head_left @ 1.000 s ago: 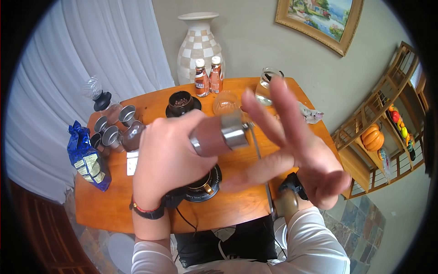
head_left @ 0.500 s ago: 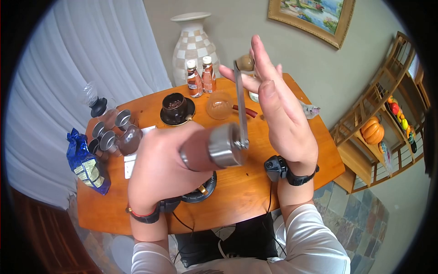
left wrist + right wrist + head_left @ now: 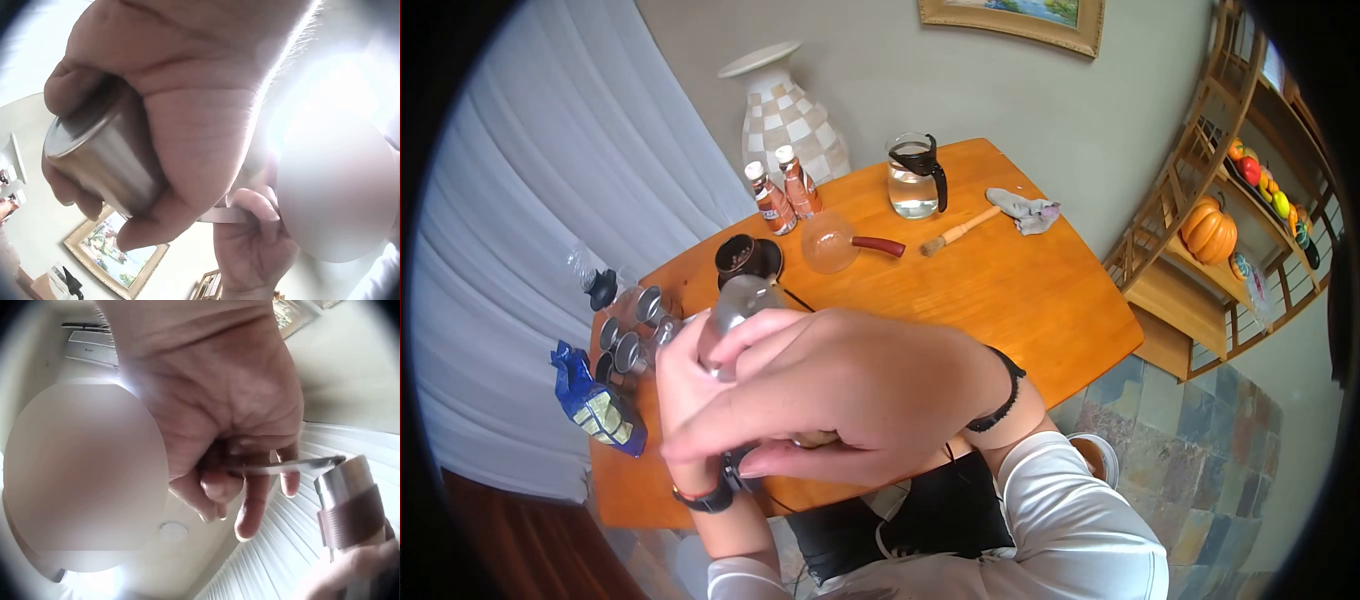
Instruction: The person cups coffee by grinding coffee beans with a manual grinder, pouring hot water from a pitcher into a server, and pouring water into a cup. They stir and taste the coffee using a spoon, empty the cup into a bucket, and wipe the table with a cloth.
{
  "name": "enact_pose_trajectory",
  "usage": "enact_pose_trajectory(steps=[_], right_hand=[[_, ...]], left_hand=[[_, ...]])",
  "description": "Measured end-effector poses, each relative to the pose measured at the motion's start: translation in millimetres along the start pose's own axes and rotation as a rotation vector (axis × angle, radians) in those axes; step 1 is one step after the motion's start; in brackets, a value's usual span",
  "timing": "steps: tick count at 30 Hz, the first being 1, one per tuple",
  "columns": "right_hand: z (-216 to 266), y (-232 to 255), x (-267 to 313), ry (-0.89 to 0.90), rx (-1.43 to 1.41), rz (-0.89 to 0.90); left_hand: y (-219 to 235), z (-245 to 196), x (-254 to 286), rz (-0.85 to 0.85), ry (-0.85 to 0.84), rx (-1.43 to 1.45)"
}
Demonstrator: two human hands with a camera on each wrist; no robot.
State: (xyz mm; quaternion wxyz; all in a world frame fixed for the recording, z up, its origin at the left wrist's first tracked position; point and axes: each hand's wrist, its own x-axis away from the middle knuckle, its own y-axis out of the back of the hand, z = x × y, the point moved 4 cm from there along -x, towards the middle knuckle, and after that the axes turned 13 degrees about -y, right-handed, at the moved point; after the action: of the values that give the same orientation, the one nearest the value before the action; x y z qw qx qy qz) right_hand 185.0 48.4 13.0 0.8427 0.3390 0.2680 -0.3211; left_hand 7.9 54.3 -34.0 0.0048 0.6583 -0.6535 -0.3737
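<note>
My left hand grips a manual coffee grinder, a steel cylinder with a brown band, held tilted above the table. Its rounded metal end sticks out past the fingers in the head view. The right hand passes in front of the left one, its fingers curled about the knob of the crank. From that palm the flat metal crank arm runs to the grinder's top in the right wrist view. Much of the knob is hidden by the hand.
Behind the hands stand a dark cup of beans, a glass bowl with a red handle, two bottles and a water jug. A brush and cloth lie right. Metal cups and a blue bag stand left.
The right hand has swung from the far right, fingers extended, to near the body and across the left hand, turning the crank. The head view has shifted to the right.
</note>
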Motion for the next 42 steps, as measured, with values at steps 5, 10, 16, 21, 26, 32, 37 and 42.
enact_pose_trajectory(steps=[5,10,16,21,26,32,37,42], right_hand=[[-3,18,4,0.117,0.052,-0.12],[-9,35,32,-0.024,0.149,-0.171],[-20,77,58,-0.323,0.482,-0.044],[-37,86,54,-0.332,0.378,-0.022],[-45,87,49,-0.398,0.396,0.084],[-29,66,39,-0.183,0.351,0.175],[-14,49,35,-0.028,0.282,0.231],[-3,19,42,-0.001,0.191,-0.024]], left_hand=[[4,5,36,-0.26,-0.121,0.178],[-18,-7,47,-0.402,-0.073,0.355],[-50,-14,63,-0.299,-0.097,0.21],[-76,-19,71,0.002,-0.085,0.112],[-92,-34,65,0.237,-0.021,0.045],[-92,-45,70,0.403,0.004,0.336],[-92,-50,75,0.557,-0.049,0.257],[-87,-54,79,0.555,-0.016,0.216]])
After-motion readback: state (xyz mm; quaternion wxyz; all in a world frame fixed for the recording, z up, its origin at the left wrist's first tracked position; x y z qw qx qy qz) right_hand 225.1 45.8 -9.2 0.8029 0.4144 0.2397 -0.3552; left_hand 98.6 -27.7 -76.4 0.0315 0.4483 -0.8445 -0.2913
